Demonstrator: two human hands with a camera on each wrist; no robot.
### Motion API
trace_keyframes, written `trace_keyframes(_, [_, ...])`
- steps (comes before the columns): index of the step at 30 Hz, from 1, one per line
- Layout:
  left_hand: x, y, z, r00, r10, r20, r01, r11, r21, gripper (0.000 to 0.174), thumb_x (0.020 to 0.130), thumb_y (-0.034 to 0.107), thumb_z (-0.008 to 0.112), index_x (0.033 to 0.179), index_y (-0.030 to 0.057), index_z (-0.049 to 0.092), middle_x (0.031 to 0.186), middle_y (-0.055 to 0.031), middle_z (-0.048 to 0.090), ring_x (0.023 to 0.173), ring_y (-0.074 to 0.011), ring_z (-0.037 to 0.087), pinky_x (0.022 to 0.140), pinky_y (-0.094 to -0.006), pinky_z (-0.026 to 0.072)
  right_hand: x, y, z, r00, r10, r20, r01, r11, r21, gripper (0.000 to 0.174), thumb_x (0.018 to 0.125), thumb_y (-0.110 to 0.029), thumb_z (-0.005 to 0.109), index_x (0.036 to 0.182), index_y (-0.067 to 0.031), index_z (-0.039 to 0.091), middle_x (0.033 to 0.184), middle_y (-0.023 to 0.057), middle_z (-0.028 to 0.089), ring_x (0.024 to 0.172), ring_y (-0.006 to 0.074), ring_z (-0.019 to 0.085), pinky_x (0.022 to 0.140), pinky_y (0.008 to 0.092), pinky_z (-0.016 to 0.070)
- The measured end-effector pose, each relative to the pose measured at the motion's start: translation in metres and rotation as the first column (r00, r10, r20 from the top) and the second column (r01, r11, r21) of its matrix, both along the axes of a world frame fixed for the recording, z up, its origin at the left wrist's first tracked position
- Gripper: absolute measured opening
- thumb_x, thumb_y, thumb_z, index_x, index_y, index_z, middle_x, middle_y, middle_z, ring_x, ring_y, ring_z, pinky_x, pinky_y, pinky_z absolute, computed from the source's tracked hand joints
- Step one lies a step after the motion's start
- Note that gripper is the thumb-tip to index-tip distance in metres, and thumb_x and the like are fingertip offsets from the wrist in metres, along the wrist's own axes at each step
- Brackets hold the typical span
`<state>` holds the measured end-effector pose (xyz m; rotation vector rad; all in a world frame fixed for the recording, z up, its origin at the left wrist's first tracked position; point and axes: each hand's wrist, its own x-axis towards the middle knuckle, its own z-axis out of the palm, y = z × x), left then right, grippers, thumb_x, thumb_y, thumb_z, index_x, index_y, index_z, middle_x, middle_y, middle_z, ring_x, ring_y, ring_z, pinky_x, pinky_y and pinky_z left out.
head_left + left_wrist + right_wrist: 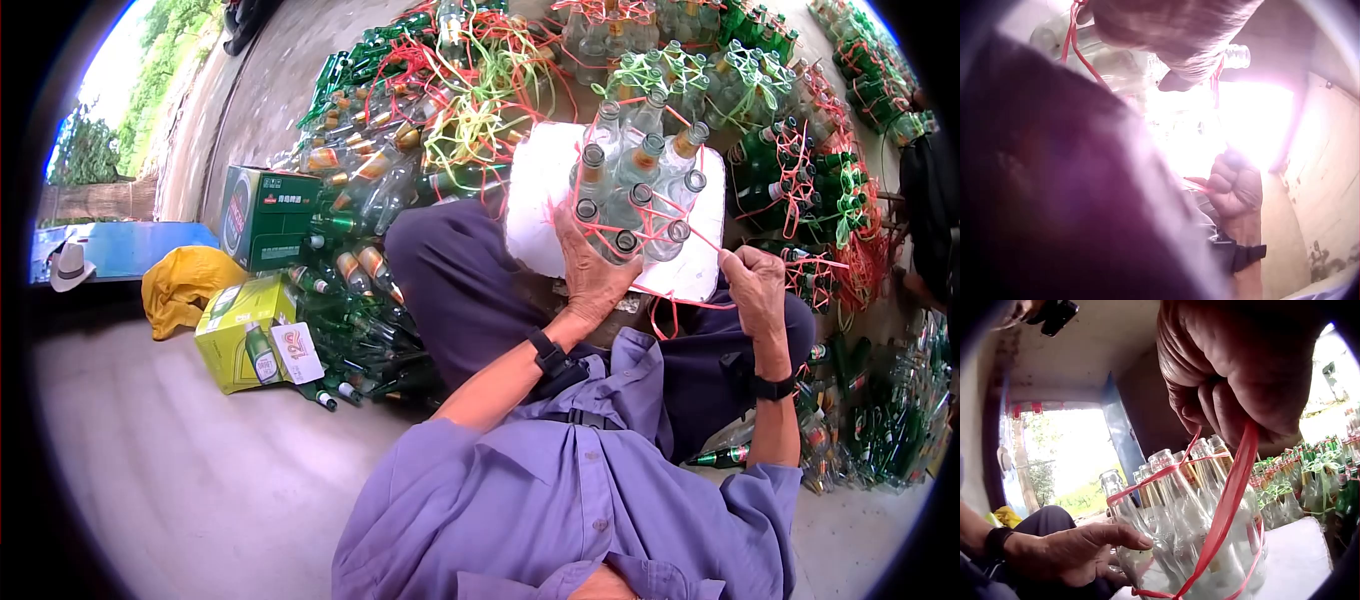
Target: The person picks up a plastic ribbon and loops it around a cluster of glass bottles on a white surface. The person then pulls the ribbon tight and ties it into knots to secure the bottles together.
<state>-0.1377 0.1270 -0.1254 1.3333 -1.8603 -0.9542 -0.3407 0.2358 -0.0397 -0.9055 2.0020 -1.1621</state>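
Observation:
A bundle of clear glass bottles [640, 185] stands upright on a white board [540, 190] in front of the person's lap. Red plastic strap [1229, 506] runs around the bottles, low at their bodies and across their necks. My left hand [592, 275] holds the near left side of the bundle, its thumb [1125, 536] lying along a bottle in the right wrist view. To the right of the bundle, my right hand [757, 288] grips the strap in curled fingers, with taut red lengths running down to the bottles. Glare washes out much of the left wrist view.
Bottles tied with red and green strap [750, 85] stand at the back and right. Loose bottles [365, 320] lie to the left, beside a green carton [270, 215], a yellow-green box [240, 330] and a yellow bag [185, 285]. Loose strap [500, 90] is heaped behind.

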Motion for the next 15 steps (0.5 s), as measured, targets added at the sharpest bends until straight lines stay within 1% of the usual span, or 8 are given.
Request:
trace_keyframes(2, [0.000, -0.002, 0.000, 1.000, -0.008, -0.025, 0.008, 1.000, -0.018, 0.130, 0.060, 0.021, 0.087, 0.148, -0.0099, -0.004, 0.149, -0.0291, 0.019, 0.141, -0.0379, 0.025, 0.117, -0.0379, 0.0226, 0.006, 0.003, 0.002, 0.997, 0.047, -0.063, -0.050, 0.998, -0.045, 0.039, 0.091, -0.018, 0.065, 0.060, -0.0012, 0.049, 0.056, -0.0070, 0.041, 0.054, 0.0023, 0.034, 0.047, 0.0256, 0.0273])
trace_keyframes(5, [0.009, -0.011, 0.000, 0.994, -0.039, -0.104, 0.037, 0.999, -0.018, 0.123, 0.059, 0.018, 0.087, 0.147, -0.0098, 0.006, 0.143, -0.0268, 0.030, 0.135, -0.0369, 0.033, 0.116, -0.0387, 0.0260, 0.015, 0.004, 0.008, 0.998, 0.055, -0.018, -0.056, 0.997, -0.059, 0.039, 0.092, -0.016, 0.065, 0.060, -0.0012, 0.048, 0.055, -0.0070, 0.040, 0.055, 0.0024, 0.034, 0.048, 0.0254, 0.0274])
trace_keyframes(7, [0.017, -0.021, -0.003, 0.980, -0.146, -0.136, 0.145, 0.989, -0.020, 0.117, 0.060, 0.021, 0.084, 0.146, -0.0092, 0.010, 0.145, -0.0344, 0.024, 0.140, -0.0476, 0.023, 0.119, -0.0442, 0.0211, 0.021, 0.005, 0.009, 0.999, 0.052, 0.007, -0.051, 0.997, -0.054, 0.039, 0.092, -0.014, 0.064, 0.060, -0.0006, 0.045, 0.056, -0.0065, 0.037, 0.055, 0.0029, 0.032, 0.047, 0.0265, 0.0261])
trace_keyframes(8, [0.019, -0.026, -0.004, 0.979, -0.158, -0.130, 0.153, 0.987, -0.049, 0.114, 0.058, 0.019, 0.084, 0.145, -0.0091, 0.015, 0.141, -0.0325, 0.031, 0.136, -0.0471, 0.030, 0.117, -0.0451, 0.0251, 0.024, 0.006, 0.006, 0.998, 0.061, -0.002, -0.061, 0.996, -0.069, 0.040, 0.091, -0.013, 0.064, 0.060, -0.0004, 0.043, 0.056, -0.0059, 0.035, 0.055, 0.0032, 0.031, 0.048, 0.0272, 0.0254])
trace_keyframes(9, [0.021, -0.031, -0.006, 0.979, -0.157, -0.127, 0.152, 0.987, -0.048, 0.114, 0.058, 0.019, 0.084, 0.145, -0.0091, 0.015, 0.141, -0.0325, 0.031, 0.136, -0.0471, 0.030, 0.117, -0.0451, 0.0251, 0.027, 0.006, 0.005, 0.997, 0.070, -0.010, -0.071, 0.994, -0.084, 0.040, 0.091, -0.013, 0.064, 0.061, -0.0001, 0.041, 0.057, -0.0054, 0.033, 0.056, 0.0036, 0.030, 0.048, 0.0279, 0.0247])
trace_keyframes(11, [0.026, -0.041, -0.006, 0.936, -0.237, -0.259, 0.246, 0.969, 0.004, 0.112, 0.056, 0.018, 0.085, 0.143, -0.0081, 0.019, 0.137, -0.0299, 0.036, 0.132, -0.0456, 0.035, 0.114, -0.0451, 0.0290, 0.036, 0.005, 0.007, 0.998, 0.066, -0.001, -0.066, 0.992, -0.105, 0.040, 0.091, -0.011, 0.064, 0.062, 0.0003, 0.038, 0.057, -0.0039, 0.030, 0.056, 0.0043, 0.028, 0.048, 0.0293, 0.0241])
trace_keyframes(12, [0.029, -0.045, -0.004, 0.949, -0.249, -0.195, 0.244, 0.968, -0.051, 0.108, 0.055, 0.017, 0.085, 0.141, -0.0072, 0.024, 0.133, -0.0260, 0.040, 0.128, -0.0433, 0.040, 0.112, -0.0443, 0.0315, 0.040, 0.005, 0.008, 0.998, 0.065, -0.022, -0.067, 0.991, -0.116, 0.040, 0.091, -0.010, 0.064, 0.062, 0.0004, 0.038, 0.057, -0.0035, 0.030, 0.056, 0.0043, 0.028, 0.048, 0.0294, 0.0244])
trace_keyframes(15, [0.036, -0.062, 0.003, 0.920, -0.328, -0.214, 0.333, 0.943, -0.015, 0.106, 0.054, 0.015, 0.086, 0.140, -0.0059, 0.029, 0.131, -0.0238, 0.043, 0.126, -0.0425, 0.042, 0.112, -0.0430, 0.0321, 0.047, 0.002, 0.008, 0.996, 0.068, -0.056, -0.075, 0.988, -0.133, 0.039, 0.090, -0.009, 0.064, 0.062, 0.0009, 0.039, 0.056, -0.0023, 0.029, 0.056, 0.0044, 0.028, 0.047, 0.0299, 0.0250])
